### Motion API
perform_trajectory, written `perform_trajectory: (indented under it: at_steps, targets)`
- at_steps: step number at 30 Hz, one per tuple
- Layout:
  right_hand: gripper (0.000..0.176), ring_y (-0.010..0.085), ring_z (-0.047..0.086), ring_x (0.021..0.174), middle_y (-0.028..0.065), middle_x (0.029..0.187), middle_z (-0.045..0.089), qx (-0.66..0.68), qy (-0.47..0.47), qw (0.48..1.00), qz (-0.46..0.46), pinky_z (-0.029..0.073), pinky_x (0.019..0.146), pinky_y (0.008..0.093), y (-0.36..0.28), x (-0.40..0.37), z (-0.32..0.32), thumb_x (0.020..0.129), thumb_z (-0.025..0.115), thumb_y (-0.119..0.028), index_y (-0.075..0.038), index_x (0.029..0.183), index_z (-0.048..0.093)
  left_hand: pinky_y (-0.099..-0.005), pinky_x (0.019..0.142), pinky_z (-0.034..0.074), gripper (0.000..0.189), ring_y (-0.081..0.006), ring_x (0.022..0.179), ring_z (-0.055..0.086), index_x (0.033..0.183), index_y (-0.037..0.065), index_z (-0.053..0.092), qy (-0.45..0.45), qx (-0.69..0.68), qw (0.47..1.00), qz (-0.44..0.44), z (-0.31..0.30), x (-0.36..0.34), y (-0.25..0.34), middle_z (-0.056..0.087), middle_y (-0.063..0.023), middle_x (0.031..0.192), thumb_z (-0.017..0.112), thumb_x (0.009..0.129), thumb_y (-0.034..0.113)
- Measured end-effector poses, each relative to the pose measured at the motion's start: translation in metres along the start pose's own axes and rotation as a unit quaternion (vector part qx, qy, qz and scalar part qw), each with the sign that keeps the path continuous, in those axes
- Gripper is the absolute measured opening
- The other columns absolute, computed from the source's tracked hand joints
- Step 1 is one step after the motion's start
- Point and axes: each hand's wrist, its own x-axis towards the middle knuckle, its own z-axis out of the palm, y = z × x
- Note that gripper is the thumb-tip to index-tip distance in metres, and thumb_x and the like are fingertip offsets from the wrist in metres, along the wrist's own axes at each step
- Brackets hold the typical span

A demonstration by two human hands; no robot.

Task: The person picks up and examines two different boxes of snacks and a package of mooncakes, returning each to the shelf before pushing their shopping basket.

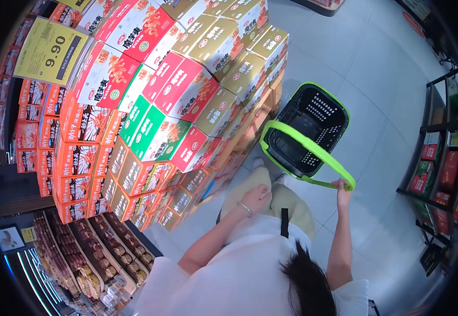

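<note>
Readable text first: yellow price sign (50,50) top left shows "9.90", small print under it too fine to read. The carton stack fills the left half: red cartons (187,87), green cartons (152,129), olive-gold cartons (215,45), orange cartons (76,158). All carry large Chinese lettering and a small oval red logo; I can't make out a brand name at this resolution. Lower left, trays of small packaged goods (97,247), labels unreadable. Right edge, a dark shelf rack (439,158) with red packs, text too small to read.

The black shopping basket (321,108) with its green rim sits on the grey tiled floor (376,68), just ahead of the person's feet and right beside the foot of the carton stack. Its long axis runs away from the person, slanted to their right, open side up. The green handle (308,145) is a long loop folded out toward the person, running diagonally from the near rim down to the right hand.

Right hand (342,190): arm extended down and forward, fingers closed round the far end of the handle loop.

Left hand (254,199): elbow bent, hand resting on the beige trouser thigh, fingers loosely curled, nothing in it. Bracelet (245,209) on that wrist.
</note>
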Motion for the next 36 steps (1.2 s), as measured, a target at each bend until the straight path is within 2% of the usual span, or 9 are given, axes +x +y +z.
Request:
perform_trajectory:
  at_steps: [1, 2, 4, 7, 10, 16, 20, 25, 36]
  targets:
    - [0.024, 0.0142, 0.061, 0.072, 0.0065, 0.072, 0.064, 0.014, 0.006, 1.000, 0.013, 0.047, 0.068, 0.0297, -0.002, 0.019, 0.003, 0.095, 0.058, -0.019, 0.001, 0.084, 0.066, -0.0420, 0.096, 0.046, 0.037, -0.0336, 0.108, 0.061, 0.121, 0.002, 0.055, -0.001, 0.217, 0.974, -0.063, 0.003, 0.000, -0.015, 0.062, -0.0181, 0.118, 0.055, 0.092, 0.025]
    - [0.021, 0.0145, 0.061, 0.072, 0.0068, 0.072, 0.064, 0.028, 0.010, 0.999, 0.025, 0.047, 0.068, 0.0296, -0.004, 0.036, 0.006, 0.094, 0.058, -0.016, 0.001, 0.084, 0.065, -0.0420, 0.096, 0.046, 0.037, -0.0336, 0.108, 0.061, 0.121, 0.002, 0.055, 0.009, 0.212, 0.975, -0.072, 0.008, -0.003, -0.036, 0.062, -0.0181, 0.118, 0.055, 0.092, 0.025]
    - [0.019, 0.0148, 0.061, 0.074, 0.0075, 0.074, 0.064, 0.081, 0.036, 0.996, 0.017, 0.047, 0.069, 0.0296, 0.013, 0.069, 0.022, 0.093, 0.058, -0.015, 0.001, 0.084, 0.064, -0.0470, 0.093, 0.045, 0.040, -0.0397, 0.106, 0.059, 0.119, 0.003, 0.056, 0.090, 0.473, 0.870, 0.104, 0.017, -0.012, -0.071, 0.063, -0.0226, 0.113, 0.059, 0.087, 0.026]
    - [0.015, 0.0157, 0.062, 0.078, 0.0085, 0.081, 0.064, 0.091, 0.055, 0.994, -0.030, 0.047, 0.074, 0.0305, 0.061, 0.119, 0.038, 0.091, 0.059, -0.012, 0.002, 0.094, 0.060, -0.0469, 0.093, 0.044, 0.043, -0.0412, 0.109, 0.056, 0.120, 0.000, 0.054, -0.038, 0.305, 0.949, -0.070, 0.016, -0.012, -0.070, 0.059, -0.0255, 0.118, 0.059, 0.086, 0.026]
    - [0.022, 0.0166, 0.062, 0.081, 0.0112, 0.085, 0.065, 0.078, 0.103, 0.991, -0.026, 0.050, 0.078, 0.0309, 0.086, 0.147, 0.046, 0.093, 0.055, -0.008, 0.001, 0.112, 0.051, -0.0450, 0.097, 0.043, 0.049, -0.0425, 0.112, 0.054, 0.127, 0.000, 0.049, -0.019, 0.226, 0.967, -0.112, 0.030, -0.002, -0.080, 0.054, -0.0276, 0.126, 0.058, 0.086, 0.025]
    - [0.025, 0.0176, 0.063, 0.082, 0.0091, 0.088, 0.064, 0.034, 0.062, 0.996, 0.062, 0.050, 0.073, 0.0300, 0.125, 0.187, 0.057, 0.095, 0.056, -0.011, 0.002, 0.115, 0.051, -0.0449, 0.101, 0.042, 0.066, -0.0394, 0.120, 0.050, 0.142, 0.000, 0.030, 0.142, 0.197, 0.970, -0.023, 0.059, 0.079, -0.126, 0.044, -0.0282, 0.137, 0.058, 0.086, 0.020]
    - [0.032, 0.0175, 0.061, 0.083, 0.0097, 0.092, 0.063, -0.029, 0.055, 0.997, 0.036, 0.049, 0.071, 0.0296, 0.185, 0.209, 0.063, 0.093, 0.058, -0.008, 0.001, 0.123, 0.050, -0.0426, 0.105, 0.040, 0.066, -0.0423, 0.123, 0.047, 0.142, -0.002, 0.029, 0.181, 0.133, 0.968, -0.115, 0.037, 0.160, -0.147, 0.043, -0.0299, 0.137, 0.057, 0.084, 0.014]
    - [0.040, 0.0154, 0.058, 0.079, 0.0090, 0.093, 0.063, 0.019, 0.056, 0.978, 0.202, 0.047, 0.069, 0.0304, 0.196, 0.218, 0.093, 0.087, 0.062, -0.002, -0.003, 0.127, 0.053, -0.0419, 0.105, 0.040, 0.062, -0.0414, 0.124, 0.048, 0.140, -0.004, 0.033, 0.211, 0.085, 0.965, -0.127, 0.010, 0.233, -0.160, 0.043, -0.0295, 0.137, 0.056, 0.085, 0.014]
    - [0.055, 0.0173, 0.062, 0.073, 0.0099, 0.085, 0.066, -0.040, 0.100, 0.952, 0.287, 0.050, 0.070, 0.0325, 0.248, 0.233, 0.139, 0.079, 0.069, -0.002, 0.000, 0.131, 0.052, -0.0433, 0.101, 0.044, 0.049, -0.0415, 0.114, 0.055, 0.130, -0.002, 0.049, 0.139, 0.125, 0.956, -0.228, 0.047, 0.190, -0.180, 0.056, -0.0291, 0.124, 0.055, 0.086, 0.017]
